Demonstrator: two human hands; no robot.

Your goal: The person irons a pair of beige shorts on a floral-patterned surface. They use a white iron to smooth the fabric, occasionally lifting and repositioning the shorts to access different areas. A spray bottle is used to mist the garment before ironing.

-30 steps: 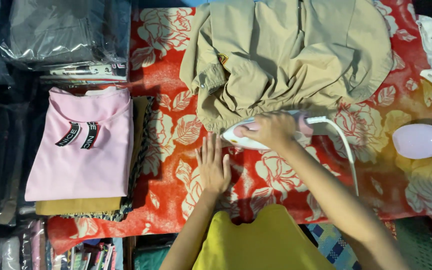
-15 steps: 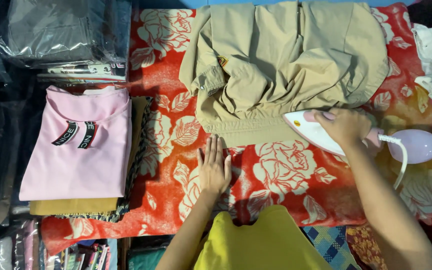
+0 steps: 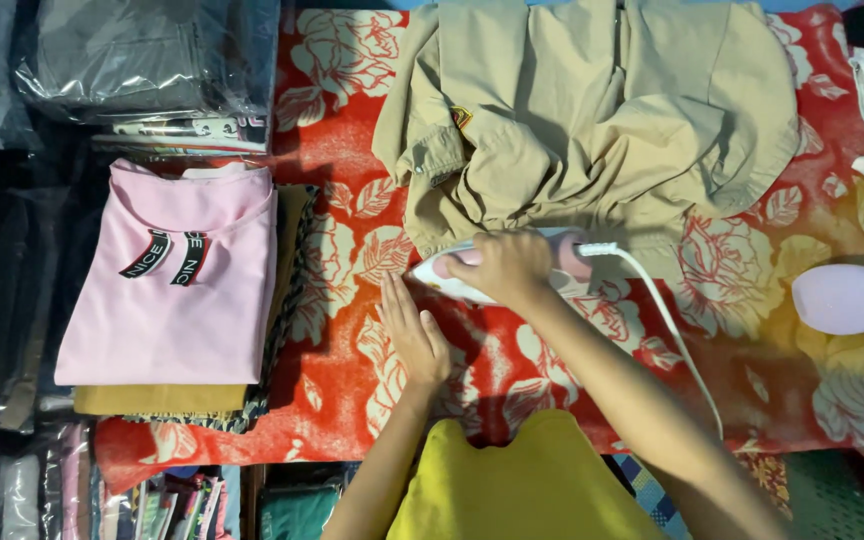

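A red blanket with a floral print is spread as the ironing surface. At its 12 o'clock a crumpled khaki garment lies. The white-and-pink iron, at the garment's 6 o'clock edge, is clenched by the right hand. The left hand is laid flat and released on the blanket. A folded pink shirt is stacked at 9 o'clock.

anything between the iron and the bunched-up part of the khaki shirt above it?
Nothing visible. The right hand grips the iron on the khaki shirt's lower edge; the left hand lies flat on the red floral blanket below it.
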